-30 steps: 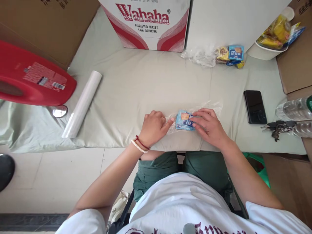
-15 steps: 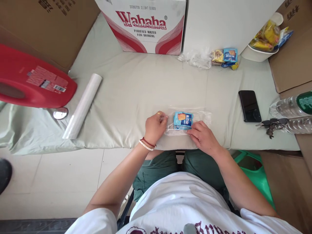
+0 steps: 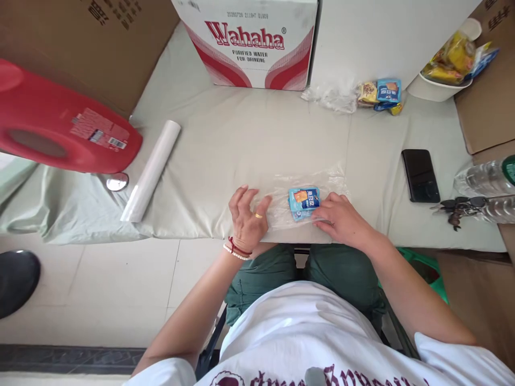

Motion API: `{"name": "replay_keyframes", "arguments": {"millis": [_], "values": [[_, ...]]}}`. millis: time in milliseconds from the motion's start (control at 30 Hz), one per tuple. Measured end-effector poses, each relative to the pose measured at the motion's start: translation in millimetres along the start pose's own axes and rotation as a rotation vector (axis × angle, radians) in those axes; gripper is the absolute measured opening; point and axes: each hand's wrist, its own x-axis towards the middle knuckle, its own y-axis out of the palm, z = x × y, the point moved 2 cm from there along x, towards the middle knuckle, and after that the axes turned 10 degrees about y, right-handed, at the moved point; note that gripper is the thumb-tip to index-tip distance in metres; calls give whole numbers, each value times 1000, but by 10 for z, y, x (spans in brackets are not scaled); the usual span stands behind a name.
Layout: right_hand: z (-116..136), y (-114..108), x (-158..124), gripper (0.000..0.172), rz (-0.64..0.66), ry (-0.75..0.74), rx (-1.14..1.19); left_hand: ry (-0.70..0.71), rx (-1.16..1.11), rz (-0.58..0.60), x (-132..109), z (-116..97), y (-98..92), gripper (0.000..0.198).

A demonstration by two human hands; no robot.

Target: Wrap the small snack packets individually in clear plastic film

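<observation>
The white roll [image 3: 151, 171] lies around ten o'clock from your left hand [image 3: 248, 215], whose fingers are spread, gripping nothing, beside the clear plastic [image 3: 281, 187]; I cannot tell whether a fingertip touches it. On that plastic, between your hands, sit overlapping blue packets [image 3: 303, 199], just above three o'clock from your left, long axis running nine to three. Your right hand [image 3: 341, 217] is nearer, fingertips at their right end, the packets at its ten o'clock; whether it pinches them, I cannot tell.
</observation>
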Motion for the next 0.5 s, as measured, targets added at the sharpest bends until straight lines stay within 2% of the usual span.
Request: {"name": "replay_keyframes", "arguments": {"millis": [100, 167, 300, 400, 433, 500], "values": [[-51, -160, 121, 9, 25, -65, 77, 125, -115, 88, 4, 20, -42, 24], [-95, -228, 209, 10, 64, -70, 133, 159, -222, 179, 24, 35, -95, 23], [-156, -248, 398, 5, 122, 107, 123, 93, -447, 311, 26, 35, -198, 41], [-175, -198, 505, 7, 117, 211, 125, 68, -440, 368, -15, -8, -193, 59], [-186, -180, 527, 11, 113, 222, 156, 33, -410, 373, -25, -17, -174, 56], [-226, -157, 545, 17, 109, 228, 243, -84, -364, 352, -31, -12, -128, 36]]}}
